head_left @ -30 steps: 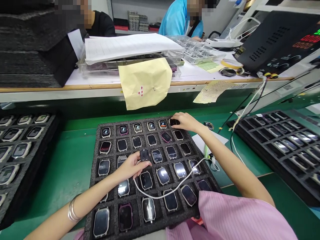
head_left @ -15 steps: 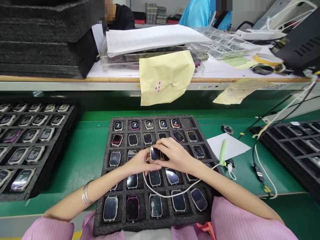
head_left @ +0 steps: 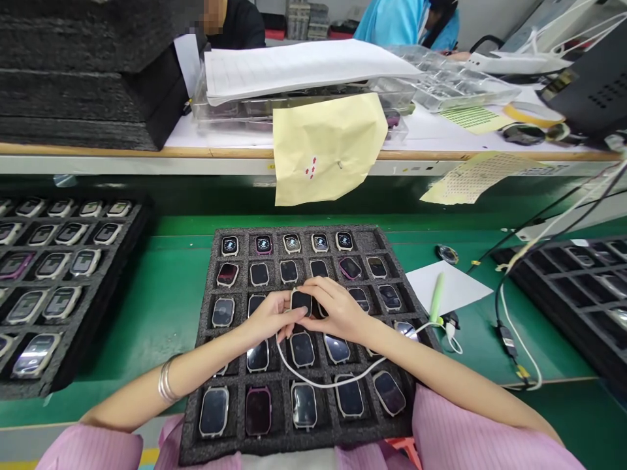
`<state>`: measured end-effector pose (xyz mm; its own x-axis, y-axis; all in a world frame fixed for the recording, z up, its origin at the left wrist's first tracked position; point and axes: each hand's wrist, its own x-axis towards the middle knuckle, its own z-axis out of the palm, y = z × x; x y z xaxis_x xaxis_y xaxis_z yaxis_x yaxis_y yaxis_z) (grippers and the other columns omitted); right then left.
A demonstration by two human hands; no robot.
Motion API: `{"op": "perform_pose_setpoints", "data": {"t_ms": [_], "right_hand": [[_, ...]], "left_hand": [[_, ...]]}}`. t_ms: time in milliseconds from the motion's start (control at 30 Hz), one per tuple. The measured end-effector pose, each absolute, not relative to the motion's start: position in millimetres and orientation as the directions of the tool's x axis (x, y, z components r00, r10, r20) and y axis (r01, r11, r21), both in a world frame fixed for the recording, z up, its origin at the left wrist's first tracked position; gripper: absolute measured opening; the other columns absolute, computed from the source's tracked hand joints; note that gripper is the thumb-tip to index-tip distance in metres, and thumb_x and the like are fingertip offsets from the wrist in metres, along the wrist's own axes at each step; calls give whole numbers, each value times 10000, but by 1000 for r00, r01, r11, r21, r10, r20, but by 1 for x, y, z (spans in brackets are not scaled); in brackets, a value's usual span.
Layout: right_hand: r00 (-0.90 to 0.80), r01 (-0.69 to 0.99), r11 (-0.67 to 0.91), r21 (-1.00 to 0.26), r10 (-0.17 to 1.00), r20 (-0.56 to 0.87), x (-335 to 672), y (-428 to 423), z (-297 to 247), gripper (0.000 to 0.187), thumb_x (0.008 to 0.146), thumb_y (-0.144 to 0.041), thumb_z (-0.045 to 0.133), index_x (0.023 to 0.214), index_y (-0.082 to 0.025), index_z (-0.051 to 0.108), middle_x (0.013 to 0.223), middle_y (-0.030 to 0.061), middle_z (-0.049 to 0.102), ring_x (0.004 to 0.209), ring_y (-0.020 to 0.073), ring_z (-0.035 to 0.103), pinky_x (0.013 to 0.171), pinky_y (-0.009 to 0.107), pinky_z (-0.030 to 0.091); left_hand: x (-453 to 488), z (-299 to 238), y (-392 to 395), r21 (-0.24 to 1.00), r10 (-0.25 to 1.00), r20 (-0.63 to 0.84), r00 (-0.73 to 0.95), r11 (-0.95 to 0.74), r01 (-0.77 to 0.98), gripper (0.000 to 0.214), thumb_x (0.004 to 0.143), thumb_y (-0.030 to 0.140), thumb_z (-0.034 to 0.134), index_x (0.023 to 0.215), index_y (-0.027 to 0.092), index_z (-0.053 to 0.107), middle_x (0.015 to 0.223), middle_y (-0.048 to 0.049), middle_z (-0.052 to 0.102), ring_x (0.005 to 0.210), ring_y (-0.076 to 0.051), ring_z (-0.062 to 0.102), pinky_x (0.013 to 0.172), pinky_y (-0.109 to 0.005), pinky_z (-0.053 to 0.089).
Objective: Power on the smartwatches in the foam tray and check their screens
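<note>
Black foam, one tray (head_left: 208, 290), occupies the centre of the green bench (head_left: 169, 294). Two further foam units flank it: one left tray (head_left: 93, 307) and one right tray (head_left: 543, 307).

Hands in use: two. Left hand (head_left: 274, 313): pinching one held watch (head_left: 300, 299), thumb laid on the screen. Right hand (head_left: 337, 310): pinching the same unit, fingers curved over the upper right edge, thumb near the lower edge. The held watch is above the third row of the centre tray, screen toward the camera; its rear is hidden. One white cable (head_left: 321, 386) emerges below the left hand and loops right over the lower rows.

Centre contents, counted from the far edge. Row one: five lit watches (head_left: 292, 243). Row two: six dark-screened watches (head_left: 289, 270). Rows three and four: partly covered; total cannot be determined. Row five: five watches (head_left: 214, 411) visible. Purple cases visible: three.

Right side: one white sheet (head_left: 416, 281), bearing one light-green stick (head_left: 437, 297). Shelf edge (head_left: 196, 164): two yellow papers (head_left: 328, 150), hanging.
</note>
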<state>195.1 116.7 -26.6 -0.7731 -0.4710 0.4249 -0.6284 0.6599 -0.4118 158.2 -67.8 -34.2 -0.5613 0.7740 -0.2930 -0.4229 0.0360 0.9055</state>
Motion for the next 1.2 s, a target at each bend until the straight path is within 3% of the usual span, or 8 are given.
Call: {"op": "perform_pose_setpoints", "data": {"t_ms": [500,733,1200], "right_hand": [[-754,-647,620,-444,-433,495,201,115,-28,340,883,-341,642,1134,-134,543,947,118,619,847,244,621,708,387,554],[-758,-644,623,-444,-443,479,202,115,-25,337,889,-376,642,1108,-132,561,922,115,634,832,246,622,706,387,545],[-767,-639,623,-452,-463,445,201,119,-26,419,861,-457,671,1110,-132,580,947,119,658,847,254,629,748,397,516]], "left_hand": [[160,-38,-71,925,800,-248,-547,29,-378,389,771,487,672,876,142,524,413,112,426,278,-43,326,276,-147,232],[161,-38,-72,936,794,-245,-556,43,-350,462,778,484,670,1022,105,570,451,105,443,303,-48,367,293,-153,269],[162,-39,-71,945,788,-241,-566,56,-324,505,773,519,667,1028,93,575,482,91,463,318,-51,373,315,-170,285]]}}
